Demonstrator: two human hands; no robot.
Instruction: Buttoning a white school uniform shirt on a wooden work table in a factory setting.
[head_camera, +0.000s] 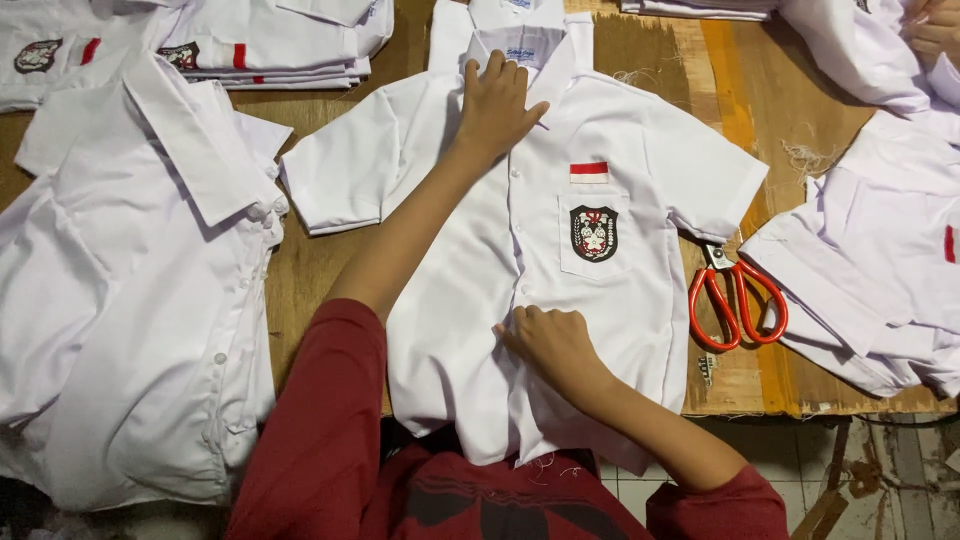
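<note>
Pressing hands (525, 225) flat, white shirt (450, 300) overhanging table edge (760, 408)

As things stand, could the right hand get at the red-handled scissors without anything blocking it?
Probably yes. The right hand rests on the white shirt's lower front, and the red-handled scissors lie uncovered on the wooden table just beside the shirt's edge, with nothing between them.

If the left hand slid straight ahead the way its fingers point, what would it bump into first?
The left hand lies flat on the white shirt, fingers pointing up toward the neck. It would probably meet the shirt's collar first.
</note>
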